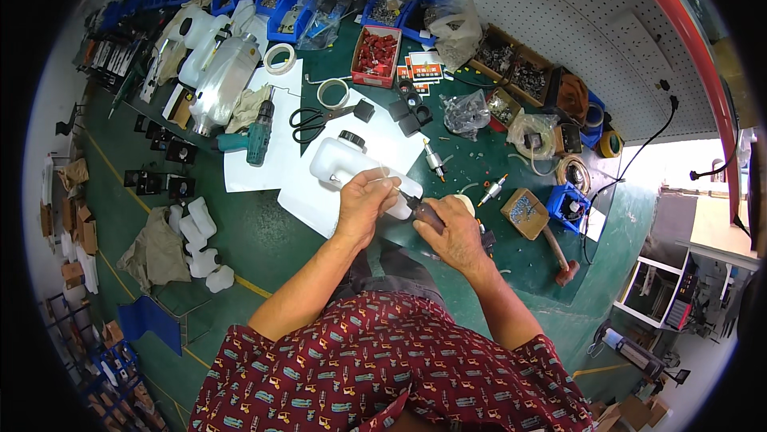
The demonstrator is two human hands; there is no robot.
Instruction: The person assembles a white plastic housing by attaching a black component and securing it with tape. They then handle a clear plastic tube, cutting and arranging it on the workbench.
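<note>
Two bare hands are in my head view, close together above the near side of the green workbench [479,156]. I record the left hand [366,204] with thumb and fingertips drawn together, pinching a thin, pale, see-through piece [385,170]; its exact form is too small for me to tell. The right hand [454,228] is wrapped around a brown-handled tool [431,215], whose dark front end points toward the left fingertips.

The white plastic container with a ribbed black cap [329,162] is located over white paper sheets [248,164], directly beyond and partly behind both hands. I cannot confirm whether the tool touches it.

Surroundings, as I find them: black-handled scissors [307,124] lie just beyond the container, and a green cordless drill [260,140] rests to its left. Farther back stands a red open box [372,80] filled with red pieces [377,55]. To the right I note two silver cylindrical fittings [434,162] lying apart, a shallow brown box [531,232] of small blue pieces [523,210], a wooden-handled mallet [566,272] beside that box, and a blue plastic bin [569,192] near it.
</note>
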